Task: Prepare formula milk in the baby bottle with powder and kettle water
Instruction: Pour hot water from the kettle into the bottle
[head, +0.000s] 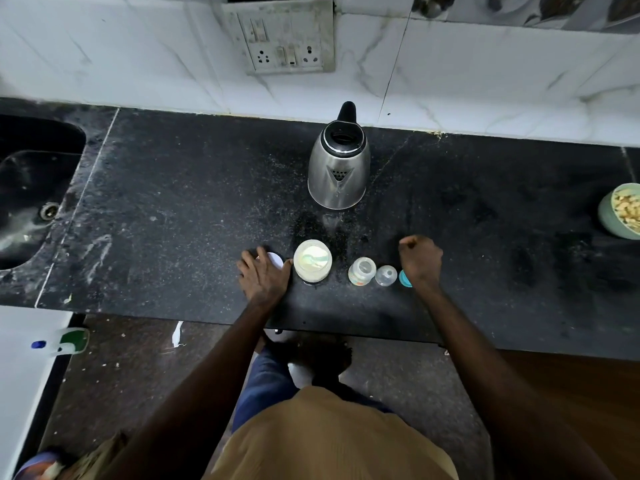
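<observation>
An open jar of pale formula powder [312, 260], a scoop lying inside it, stands near the front of the black counter [173, 220]. My left hand [264, 273] rests flat on the jar's white lid [275, 259], just left of the jar. To the jar's right stand the open baby bottle [362, 270], its clear cap [386, 275] and a teal ring [404, 278]. My right hand [420, 259] hovers over the ring with fingers curled, holding nothing that I can see. A steel kettle [337, 171] stands behind, lid open, spout toward me.
A dark sink [31, 188] is sunk into the counter at far left. A green bowl of pale pieces [621, 211] sits at the right edge. A socket panel [282, 38] is on the tiled wall behind the kettle.
</observation>
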